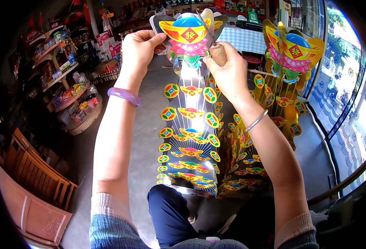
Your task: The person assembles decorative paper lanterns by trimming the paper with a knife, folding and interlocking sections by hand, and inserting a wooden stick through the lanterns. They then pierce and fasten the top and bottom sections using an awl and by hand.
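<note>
Knitted sleeves [111,226] in blue and pale grey sit nearest, pushed back to bare the forearms, with dark trousers [168,213] between them. At the centre, upright in front of the person, is a tall decorative panel [190,101]. Its head [189,33] is a yellow ingot shape with a blue dome and a red diamond bearing a gold character, set above a pink lotus. Below that, a shiny silvery strip carries rows of small ingots, with coin-like discs along both edges, down to just beyond the knee; whether it touches the knee cannot be told.

Both hands are at the head. The left hand [139,50] pinches its left edge between thumb and fingers. The right hand [231,71] grips the wooden handle of a thin metal-shafted tool [218,55], the shaft slanting up along the head's right side. A purple bangle [125,96] circles the left wrist, a silver bangle [256,120] the right.

Beside the panel, to the right, stands a similar golden panel [286,101]. Beyond them lies a blue-and-white checked tabletop [243,40]. Grey floor [143,141] spreads below, shelves [63,74] of packaged goods line the left, and a patterned window [344,89] lets in light at right.
</note>
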